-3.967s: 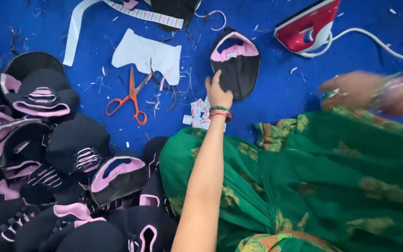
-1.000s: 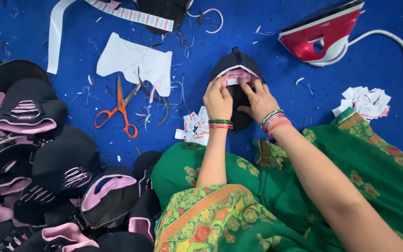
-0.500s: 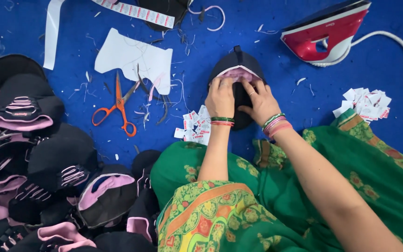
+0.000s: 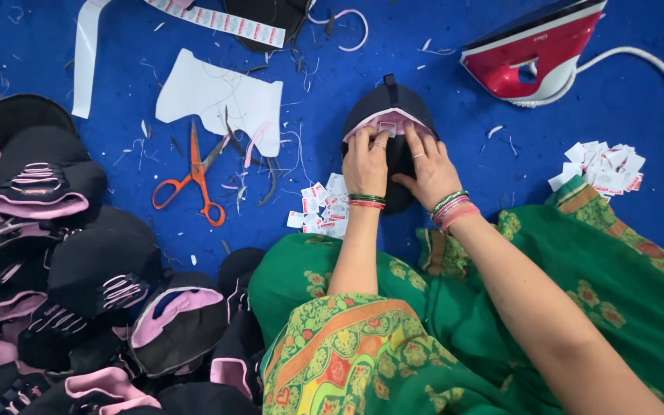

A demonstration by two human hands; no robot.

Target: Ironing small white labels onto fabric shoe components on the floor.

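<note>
Nearest: person's lap in green patterned cloth (image 4: 393, 338), both forearms running out from it toward the far side. Near left, a heap of black-and-pink cap pieces (image 4: 78, 269) on the blue floor covering (image 4: 55, 46).

Mid: left hand (image 4: 365, 161) and right hand (image 4: 430, 170) side by side, both resting on one black cap piece (image 4: 388, 107). It lies straight ahead of the hands, centre of scene, long axis running near-to-far, pointed tab at the far end. Hands cover its near half; far half shows, with a pink band (image 4: 390, 121) across it. Left-hand fingers reach the band's near edge, fingertips pressed down, looks like a light pinch on a small pale label there; cannot tell for sure. Right hand lies flat, fingers spread, on the black part just beside, slightly nearer. Left hand reaches farther, closer to the band.

Just left of the left wrist: small pile of paper tags (image 4: 323, 206), touching the piece's edge or just beside it. Second tag pile (image 4: 601, 165) well right.

Farther left: orange-handled scissors (image 4: 194, 178), white paper pattern (image 4: 220, 98). Far right: red-and-white iron (image 4: 536, 52), cord trailing right. Far edge: white strip (image 4: 217, 19).
</note>
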